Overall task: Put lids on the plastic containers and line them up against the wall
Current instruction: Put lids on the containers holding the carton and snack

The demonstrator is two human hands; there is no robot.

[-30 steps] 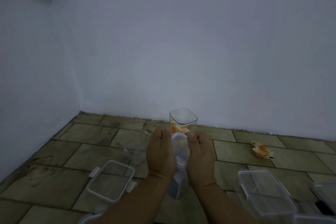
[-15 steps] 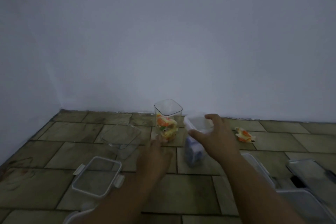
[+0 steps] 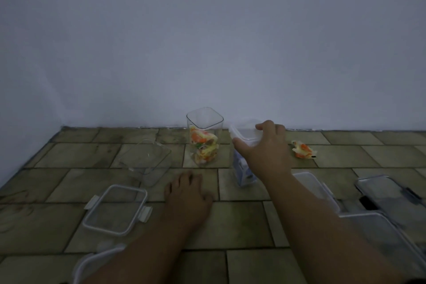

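I see right hand (image 3: 265, 152) fingers pinching white-lidded clear tub (image 3: 246, 136) | left hand (image 3: 186, 193) flat on tiled floor (image 3: 242, 226), fingers loosely spread | lidless square clear jar (image 3: 205, 118) holds orange-yellow packets (image 3: 202, 145)

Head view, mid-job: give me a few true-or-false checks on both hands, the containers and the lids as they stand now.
1. The right hand grips the top of the container with bluish contents. True.
2. The tall container holding orange and yellow packets has its lid on. False: its top is open.
3. The left hand holds a lid. False: it holds nothing and rests low on the floor.
4. A clip lid lies on the floor to the left of the left hand, on no container. True.
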